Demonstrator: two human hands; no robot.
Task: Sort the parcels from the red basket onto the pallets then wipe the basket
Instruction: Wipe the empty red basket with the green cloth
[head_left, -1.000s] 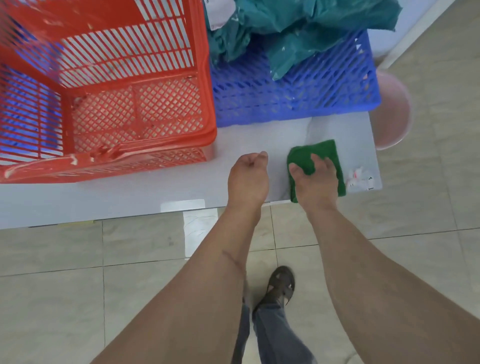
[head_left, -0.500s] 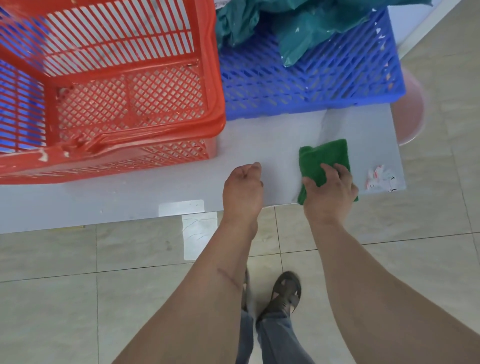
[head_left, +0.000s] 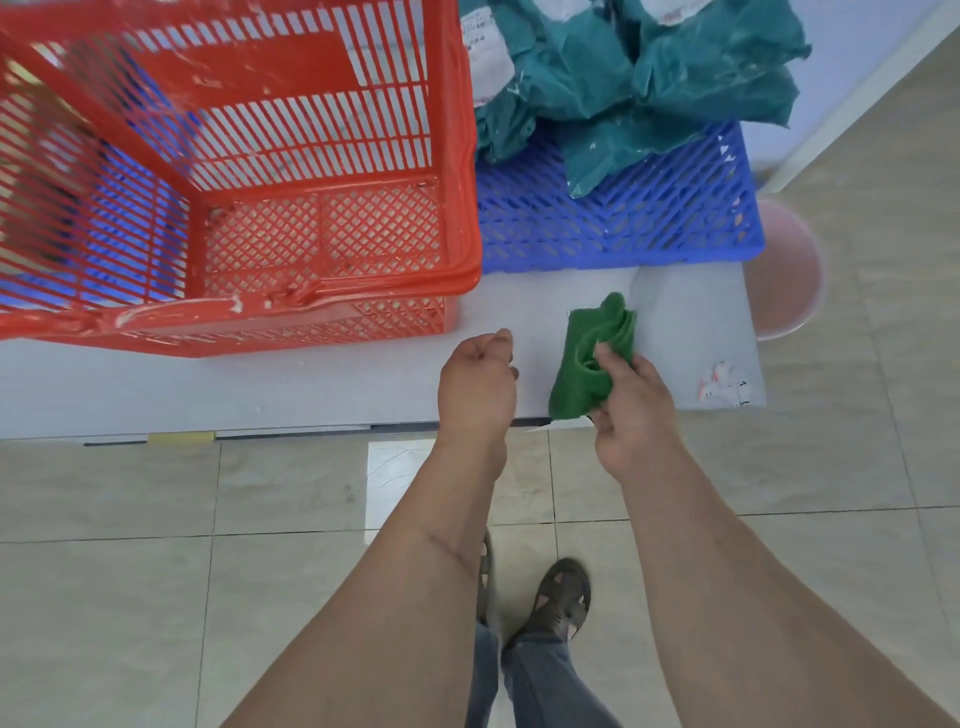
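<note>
Head view: the red basket (head_left: 249, 208) stands emptied on the desk (head_left: 311, 384), touching the blue pallet (head_left: 623, 223) of teal parcels (head_left: 649, 78). The right hand (head_left: 631, 410) has its grip clamped on a bunched green cloth (head_left: 587, 364); the left hand (head_left: 478, 387) is loosely curled, holding nothing. Best to flatten the cloth, steady the rim with the left hand, then wipe.

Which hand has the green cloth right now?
The right hand grips the green cloth, bunched and lifted at the white surface's near edge. The left hand beside it is loosely curled and holds nothing.
</note>
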